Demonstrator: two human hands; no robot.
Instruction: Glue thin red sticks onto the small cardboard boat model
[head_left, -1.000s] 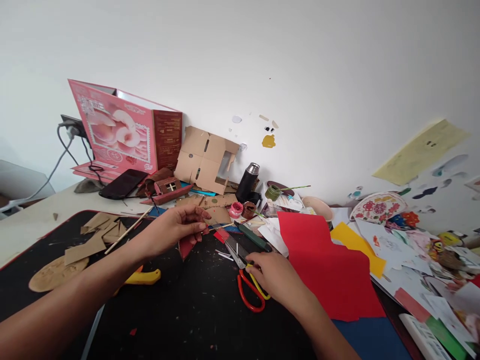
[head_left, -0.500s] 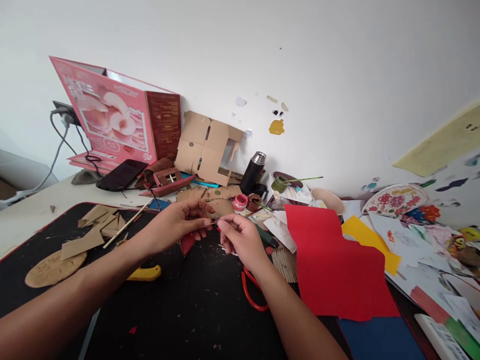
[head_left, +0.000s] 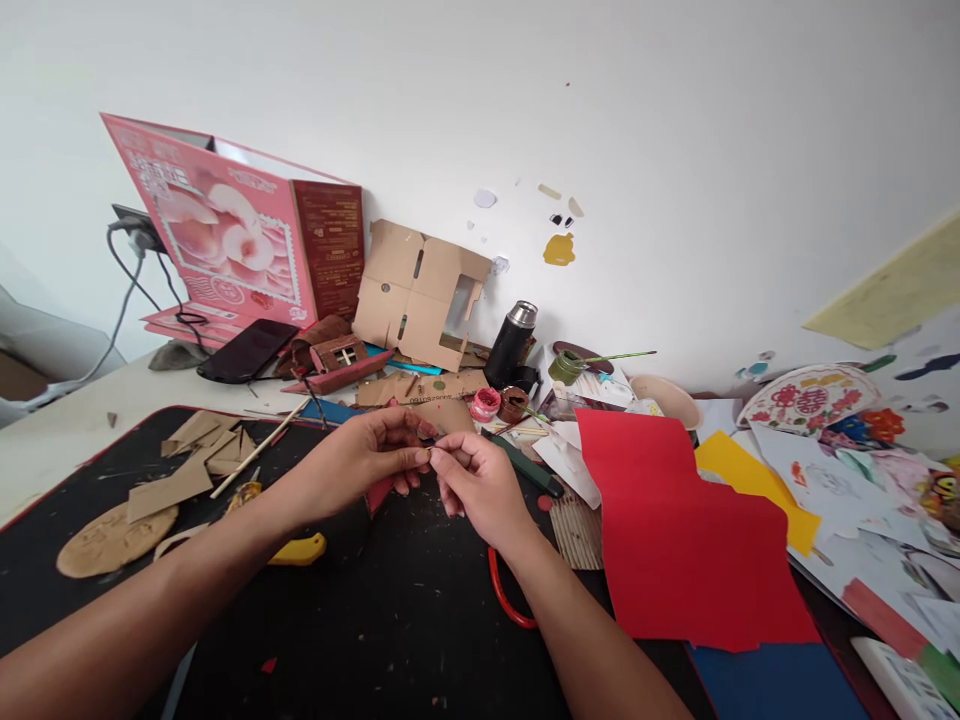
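Observation:
Over the black mat [head_left: 390, 620], my left hand [head_left: 386, 450] and my right hand [head_left: 476, 478] meet fingertip to fingertip. Both are closed in a pinch around a tiny dark piece, too small and too covered by the fingers to name. Beneath my left fingers shows part of a red piece [head_left: 379, 495]. Red scissor handles [head_left: 506, 595] lie by my right wrist, partly hidden under the arm. A yellow-handled tool [head_left: 300, 549] rests beside my left forearm.
Red sheet [head_left: 690, 540] lies at right over a blue sheet [head_left: 772, 680]. Cardboard scraps [head_left: 172, 490] and a wooden stick [head_left: 255, 450] are at left. Behind stand a black flask [head_left: 512, 345], a pink paint jar [head_left: 485, 404], a small model house [head_left: 341, 357] and a pink box [head_left: 232, 230].
The view has shifted slightly, so the desk sits a little farther right. My fingertips have drawn closer together, and my right fingers are more curled.

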